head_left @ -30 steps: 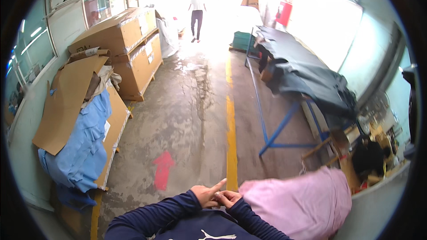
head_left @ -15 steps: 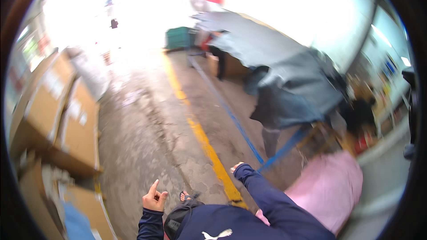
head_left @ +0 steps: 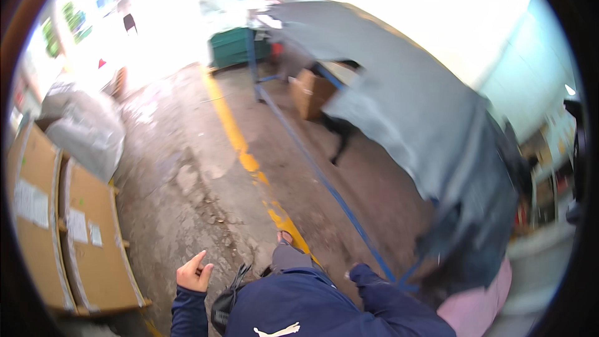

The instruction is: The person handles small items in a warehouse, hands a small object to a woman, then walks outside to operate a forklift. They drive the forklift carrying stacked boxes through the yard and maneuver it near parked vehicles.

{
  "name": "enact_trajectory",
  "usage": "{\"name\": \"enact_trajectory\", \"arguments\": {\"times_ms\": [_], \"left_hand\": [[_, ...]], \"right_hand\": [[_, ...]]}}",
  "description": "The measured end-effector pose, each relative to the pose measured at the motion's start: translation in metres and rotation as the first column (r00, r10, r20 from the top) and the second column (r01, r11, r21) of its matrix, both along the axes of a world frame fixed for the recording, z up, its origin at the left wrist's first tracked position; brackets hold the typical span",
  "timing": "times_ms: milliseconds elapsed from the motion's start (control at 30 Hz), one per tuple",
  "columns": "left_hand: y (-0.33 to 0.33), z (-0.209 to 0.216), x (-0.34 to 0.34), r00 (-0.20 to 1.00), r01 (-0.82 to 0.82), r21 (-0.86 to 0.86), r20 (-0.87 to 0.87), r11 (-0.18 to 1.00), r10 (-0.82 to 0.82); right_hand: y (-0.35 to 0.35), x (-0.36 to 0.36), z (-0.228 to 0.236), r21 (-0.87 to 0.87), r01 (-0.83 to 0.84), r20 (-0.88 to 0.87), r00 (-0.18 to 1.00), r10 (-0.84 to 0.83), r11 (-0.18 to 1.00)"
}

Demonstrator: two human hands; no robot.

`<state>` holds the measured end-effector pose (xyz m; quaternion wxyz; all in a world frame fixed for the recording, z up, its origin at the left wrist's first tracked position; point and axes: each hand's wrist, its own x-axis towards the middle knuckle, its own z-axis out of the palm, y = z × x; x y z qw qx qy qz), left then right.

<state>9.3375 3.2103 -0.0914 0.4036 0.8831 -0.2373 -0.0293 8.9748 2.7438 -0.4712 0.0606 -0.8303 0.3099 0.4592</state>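
My left hand hangs over the floor at the lower left, with nothing in it. Its index finger points forward and the thumb stands apart from it. On the other side, only a sliver of my right hand shows past the dark blue sleeve, so its fingers are hidden. It is nearest to the blue metal frame bar low on the floor. Grey-blue sheets of leather-like material drape over a long table to the right, their ragged edges hanging down. Neither hand touches them.
Two tall cardboard boxes stand at the left, with a plastic-wrapped bundle beyond them. A yellow line runs along the worn floor. A green crate sits ahead. Pink cloth shows at the lower right. Far off, a person stands in bright light.
I have moved forward along the yellow line. The boxes and draped table are closer, and my view has turned a little to the right. Both hands still swing low at my sides.
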Motion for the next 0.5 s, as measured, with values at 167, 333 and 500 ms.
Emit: {"name": "enact_trajectory", "arguments": {"times_ms": [167,333,500], "left_hand": [[0.065,-0.113,0.125,0.839,-0.377,0.121,-0.376,0.918,0.394],[0.158,-0.226,0.189,0.181,-0.746,0.344,-0.719,0.570,0.671],[0.191,-0.277,0.350,0.287,-0.500,0.505,-0.670,0.704,0.684]], "right_hand": [[-0.007,0.427,0.184,0.469,-0.183,0.689,0.688,-0.228,0.864],[-0.001,0.735,0.303,0.639,-0.352,0.657,0.713,-0.246,0.684],[0.003,0.914,0.240,0.796,0.081,0.354,0.743,-0.568,0.600]]}}
